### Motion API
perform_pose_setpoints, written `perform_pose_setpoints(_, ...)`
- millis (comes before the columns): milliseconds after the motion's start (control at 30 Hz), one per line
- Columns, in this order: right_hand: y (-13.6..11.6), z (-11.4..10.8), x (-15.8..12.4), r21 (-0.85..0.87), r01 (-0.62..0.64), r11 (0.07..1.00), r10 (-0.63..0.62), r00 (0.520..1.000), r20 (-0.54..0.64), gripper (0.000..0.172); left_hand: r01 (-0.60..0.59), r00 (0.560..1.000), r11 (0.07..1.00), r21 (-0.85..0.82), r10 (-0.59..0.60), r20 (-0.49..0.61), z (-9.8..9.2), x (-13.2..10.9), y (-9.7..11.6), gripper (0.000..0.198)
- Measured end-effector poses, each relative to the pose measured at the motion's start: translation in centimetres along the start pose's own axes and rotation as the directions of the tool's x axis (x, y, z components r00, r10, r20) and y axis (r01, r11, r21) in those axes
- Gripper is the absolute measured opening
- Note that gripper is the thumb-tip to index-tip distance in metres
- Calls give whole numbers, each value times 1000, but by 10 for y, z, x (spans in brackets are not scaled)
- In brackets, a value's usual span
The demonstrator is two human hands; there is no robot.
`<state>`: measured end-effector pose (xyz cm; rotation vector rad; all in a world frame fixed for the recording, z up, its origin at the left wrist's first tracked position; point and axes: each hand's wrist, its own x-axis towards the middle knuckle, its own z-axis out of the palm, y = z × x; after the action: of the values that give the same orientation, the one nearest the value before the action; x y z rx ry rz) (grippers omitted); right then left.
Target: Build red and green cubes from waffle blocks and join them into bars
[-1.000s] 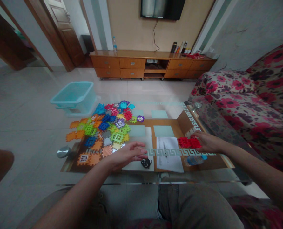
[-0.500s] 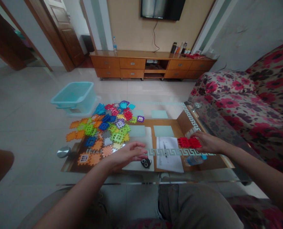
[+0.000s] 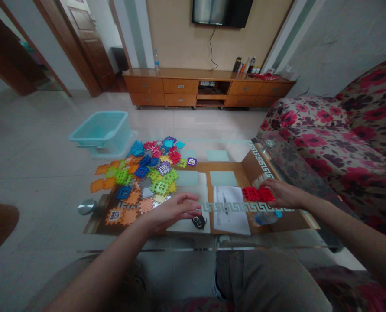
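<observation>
Above the glass table, my left hand (image 3: 178, 209) is open, its fingers stretched out to the right with nothing in them. Beneath it lies a black object with two round marks (image 3: 198, 222). On the right, my right hand (image 3: 283, 193) has its fingers closed on the right end of red interlocking tiles (image 3: 254, 194); the palm side is hidden. A large heap of coloured interlocking tiles (image 3: 144, 171), orange, green, blue, red and grey, spreads over the left half of the table. One purple tile with a white window (image 3: 192, 162) lies at the heap's right edge.
A printed paper sheet (image 3: 230, 216) and a water bottle lying on its side (image 3: 267, 217) show near the front, seemingly under the glass. A teal plastic tub (image 3: 103, 132) stands beyond the heap at left. A floral sofa (image 3: 316, 125) flanks the right side.
</observation>
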<state>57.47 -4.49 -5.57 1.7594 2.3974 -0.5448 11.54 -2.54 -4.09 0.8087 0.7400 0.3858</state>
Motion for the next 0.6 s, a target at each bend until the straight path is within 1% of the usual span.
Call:
perform_pose_setpoints(133, 1, 1, 0, 1, -13, 1000, 13, 1000, -3, 47, -5, 1000, 1000, 4, 5, 3, 0, 0, -1, 44)
perform_pose_setpoints(300, 1, 1, 1, 13, -5, 1000, 5, 1000, 5, 45, 0, 1000, 1000, 2, 0, -1, 0, 0, 0, 43)
perform_pose_setpoints(467, 2, 1, 0, 34, -41, 999, 41, 999, -6, 58, -3, 1000, 1000, 7, 3, -4, 1, -1, 3, 43)
perform_pose_setpoints(533, 1, -1, -3, 30, -55, 998, 55, 998, -24, 62, -9, 1000, 1000, 12, 9, -8, 3, -2, 6, 43)
perform_pose_setpoints(600, -3, -5, -7, 25, -67, 997, 69, 996, -56, 63, -12, 1000, 1000, 27, 13, -18, 3, -4, 7, 43)
